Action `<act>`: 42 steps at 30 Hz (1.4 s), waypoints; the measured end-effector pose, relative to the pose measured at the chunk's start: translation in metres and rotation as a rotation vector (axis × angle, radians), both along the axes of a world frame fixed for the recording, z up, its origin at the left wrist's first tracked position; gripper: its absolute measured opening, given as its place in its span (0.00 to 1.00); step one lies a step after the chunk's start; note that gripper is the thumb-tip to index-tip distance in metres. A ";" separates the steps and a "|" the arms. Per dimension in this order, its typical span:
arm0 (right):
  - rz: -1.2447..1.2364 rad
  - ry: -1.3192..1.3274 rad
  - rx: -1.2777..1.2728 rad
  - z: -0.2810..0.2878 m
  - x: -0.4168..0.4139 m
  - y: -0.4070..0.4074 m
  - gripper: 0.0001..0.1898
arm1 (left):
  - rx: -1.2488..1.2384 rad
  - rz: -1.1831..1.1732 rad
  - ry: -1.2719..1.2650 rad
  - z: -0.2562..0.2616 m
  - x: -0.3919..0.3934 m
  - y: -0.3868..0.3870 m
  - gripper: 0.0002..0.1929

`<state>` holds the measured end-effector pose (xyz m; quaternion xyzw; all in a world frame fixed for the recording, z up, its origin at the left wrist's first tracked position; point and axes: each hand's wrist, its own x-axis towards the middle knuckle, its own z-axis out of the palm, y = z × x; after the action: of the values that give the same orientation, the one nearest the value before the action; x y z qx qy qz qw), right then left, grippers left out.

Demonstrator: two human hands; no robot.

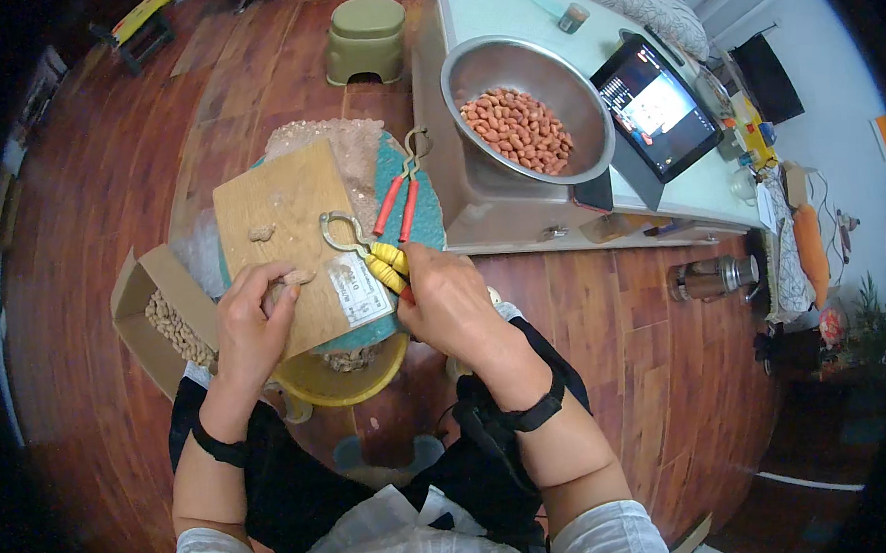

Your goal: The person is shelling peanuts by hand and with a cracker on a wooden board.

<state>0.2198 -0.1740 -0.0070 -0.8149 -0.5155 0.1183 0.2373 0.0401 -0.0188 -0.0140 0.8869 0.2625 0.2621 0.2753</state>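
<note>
My left hand pinches an unshelled peanut over the near part of a wooden board. Another unshelled peanut lies on the board, farther from me. My right hand grips the yellow-wrapped handles of a metal plier-like tool, whose rounded jaws are parted above the board's right side. No peanut shows between those jaws. Beyond that hand rests a second tool, red-handled pliers, on a teal surface. A label bearing writing is stuck to the board near the yellow handles.
A steel bowl of shelled red-skinned peanuts stands on the cabinet top, beside a lit tablet. At left is a cardboard box of unshelled peanuts. A yellow basin sits below the board; a green stool stands beyond.
</note>
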 end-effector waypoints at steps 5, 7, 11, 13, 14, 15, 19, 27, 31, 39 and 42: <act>-0.007 -0.027 0.120 -0.001 -0.004 -0.001 0.21 | -0.140 0.048 0.088 0.008 -0.002 -0.002 0.10; -0.003 -0.112 0.116 -0.001 -0.003 -0.002 0.22 | -0.129 0.043 0.079 0.008 -0.001 -0.001 0.10; -0.033 -0.146 0.145 -0.003 0.001 -0.005 0.24 | -0.128 0.043 0.077 0.010 0.002 -0.002 0.10; -0.034 -0.137 0.153 0.000 0.001 -0.006 0.24 | -0.091 0.036 0.041 0.009 0.004 -0.002 0.10; -0.043 -0.107 0.144 0.002 -0.002 -0.006 0.24 | -0.049 0.028 0.006 0.007 0.004 -0.001 0.10; -0.050 -0.078 0.134 0.004 -0.005 -0.004 0.23 | -0.008 0.022 -0.029 0.005 0.003 0.000 0.10; -0.114 0.078 0.053 0.014 -0.016 0.000 0.20 | -0.025 0.033 -0.004 0.003 -0.002 0.004 0.10; -0.270 0.618 0.069 0.013 -0.023 -0.016 0.19 | -0.032 0.019 -0.020 -0.003 0.002 0.006 0.09; -0.246 0.875 0.050 0.012 -0.035 -0.018 0.19 | -0.058 0.049 -0.015 -0.003 -0.001 0.006 0.10; -0.192 1.028 0.074 0.004 -0.051 -0.021 0.20 | -0.033 0.038 -0.030 -0.001 0.000 0.003 0.09; -0.141 0.908 0.080 0.005 -0.055 -0.019 0.21 | -0.060 0.028 -0.034 -0.002 -0.001 0.004 0.09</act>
<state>0.1644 -0.1929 -0.0023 -0.7038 -0.3071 0.4267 0.4778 0.0389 -0.0148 -0.0156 0.8698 0.2781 0.2730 0.3025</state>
